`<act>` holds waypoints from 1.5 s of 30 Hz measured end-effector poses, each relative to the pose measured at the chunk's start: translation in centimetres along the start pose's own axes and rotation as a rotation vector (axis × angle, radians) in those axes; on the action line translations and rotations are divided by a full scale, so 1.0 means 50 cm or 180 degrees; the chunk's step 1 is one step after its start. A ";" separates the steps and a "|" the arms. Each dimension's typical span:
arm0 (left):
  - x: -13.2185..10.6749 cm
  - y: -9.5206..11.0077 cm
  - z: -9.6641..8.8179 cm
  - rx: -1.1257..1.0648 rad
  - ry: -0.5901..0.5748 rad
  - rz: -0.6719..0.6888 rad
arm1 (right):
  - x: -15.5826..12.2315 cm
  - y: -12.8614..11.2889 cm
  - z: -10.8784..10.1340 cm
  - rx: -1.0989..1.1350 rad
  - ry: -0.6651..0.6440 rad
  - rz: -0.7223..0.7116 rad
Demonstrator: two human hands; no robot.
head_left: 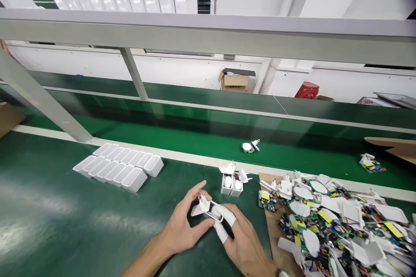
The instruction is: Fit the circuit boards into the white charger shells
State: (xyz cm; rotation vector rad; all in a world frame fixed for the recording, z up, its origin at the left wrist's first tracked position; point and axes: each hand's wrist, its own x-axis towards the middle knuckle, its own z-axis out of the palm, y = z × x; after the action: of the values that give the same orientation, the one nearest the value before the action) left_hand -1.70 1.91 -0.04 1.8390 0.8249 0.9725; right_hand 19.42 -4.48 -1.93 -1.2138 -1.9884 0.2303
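Note:
Both my hands meet low in the middle of the view over the green bench mat. My left hand point(185, 220) pinches a small white plug part point(200, 206) between thumb and fingers. My right hand point(238, 236), with white finger cots on two fingers, grips the other end of the same piece, a white housing with a dark opening point(212, 213). Just beyond my hands stand two upright white charger housings point(231, 183) with loose plug parts beside them.
A heap of green circuit boards with white caps point(334, 220) lies on brown cardboard at the right. Rows of empty white housings point(118, 166) sit at the left. One assembled piece point(249, 146) and another board point(370, 163) lie on the green conveyor belt behind. A grey frame bar crosses above.

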 end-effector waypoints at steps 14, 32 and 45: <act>0.004 -0.003 -0.011 0.0032 -0.0258 -0.0153 | -0.008 0.011 0.000 0.0145 0.0044 0.0042; -0.011 0.033 0.020 0.0909 0.0414 0.1596 | 0.029 -0.052 0.011 0.4439 0.0116 0.2791; -0.013 0.038 0.019 0.0963 0.0318 0.1415 | 0.012 -0.029 0.028 0.3892 0.0333 0.2542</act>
State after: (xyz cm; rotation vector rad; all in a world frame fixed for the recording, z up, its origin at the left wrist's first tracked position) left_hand -0.91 0.23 1.16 2.3120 0.6597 1.2782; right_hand 17.32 -4.46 -1.82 -1.0066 -0.7976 1.4686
